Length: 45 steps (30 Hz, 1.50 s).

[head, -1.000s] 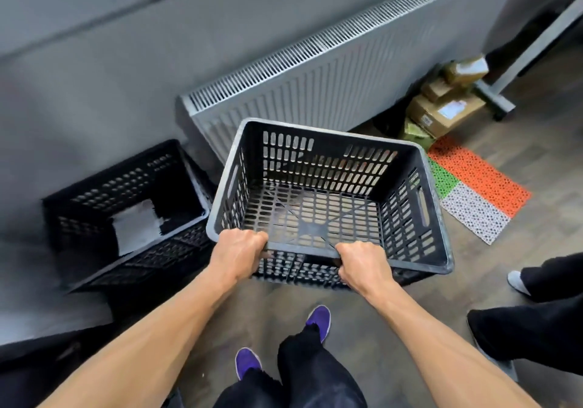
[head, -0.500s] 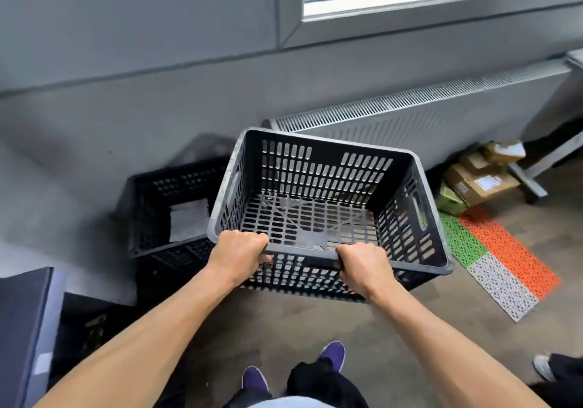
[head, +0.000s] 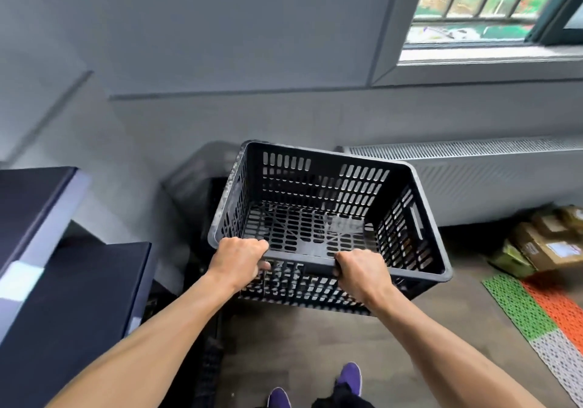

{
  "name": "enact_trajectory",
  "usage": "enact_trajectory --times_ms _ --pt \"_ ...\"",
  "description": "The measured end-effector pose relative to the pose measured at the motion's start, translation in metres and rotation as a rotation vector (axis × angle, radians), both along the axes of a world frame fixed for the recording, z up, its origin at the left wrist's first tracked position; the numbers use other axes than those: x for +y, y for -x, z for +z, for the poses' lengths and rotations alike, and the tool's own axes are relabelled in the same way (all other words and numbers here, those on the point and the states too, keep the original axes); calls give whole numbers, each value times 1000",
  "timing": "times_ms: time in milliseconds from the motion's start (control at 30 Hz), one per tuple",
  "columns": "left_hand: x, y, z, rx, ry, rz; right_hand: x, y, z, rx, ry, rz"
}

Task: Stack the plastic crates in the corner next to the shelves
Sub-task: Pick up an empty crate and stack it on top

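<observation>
I hold a dark grey perforated plastic crate [head: 318,199] in the air in front of me, empty inside. My left hand [head: 238,261] and my right hand [head: 359,270] both grip its near rim. A second black crate [head: 211,196] stands on the floor by the wall, mostly hidden behind and below the left side of the held crate. Dark shelves [head: 56,268] fill the left of the view.
A white radiator [head: 492,177] runs along the wall on the right, under a window [head: 492,3]. Cardboard boxes [head: 549,243] and a green, orange and white floor mat [head: 542,316] lie at the right. My purple shoes [head: 348,376] show at the bottom.
The crate has travelled left with me and now covers most of the floor crate. The shelves have come into view at left; the window shows more, the boxes and mat have slid right.
</observation>
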State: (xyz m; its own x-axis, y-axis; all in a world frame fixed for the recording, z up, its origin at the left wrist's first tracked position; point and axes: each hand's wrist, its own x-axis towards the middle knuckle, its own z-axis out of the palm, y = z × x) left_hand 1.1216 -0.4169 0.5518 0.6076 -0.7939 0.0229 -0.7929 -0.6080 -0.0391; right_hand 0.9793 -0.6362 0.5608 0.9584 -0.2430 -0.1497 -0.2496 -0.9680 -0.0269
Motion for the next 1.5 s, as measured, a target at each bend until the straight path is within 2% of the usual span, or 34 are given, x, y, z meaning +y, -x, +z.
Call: enact_trajectory --times_ms 233,800,1100,1400,1500 --pt "25 -35 -8 -107 9 62 12 -55 -1 14 39 92" --pt "17 -126 -33 -96 28 262 -17 -190 -18 63 39 313" --pt "28 -182 -46 7 -2 254 -2 -241 -36 69 57 287" --pt "34 -226 -68 23 -43 209 12 -272 -56 108 71 215" --pt "37 -229 -80 103 -109 225 15 -274 -72 155 83 219"
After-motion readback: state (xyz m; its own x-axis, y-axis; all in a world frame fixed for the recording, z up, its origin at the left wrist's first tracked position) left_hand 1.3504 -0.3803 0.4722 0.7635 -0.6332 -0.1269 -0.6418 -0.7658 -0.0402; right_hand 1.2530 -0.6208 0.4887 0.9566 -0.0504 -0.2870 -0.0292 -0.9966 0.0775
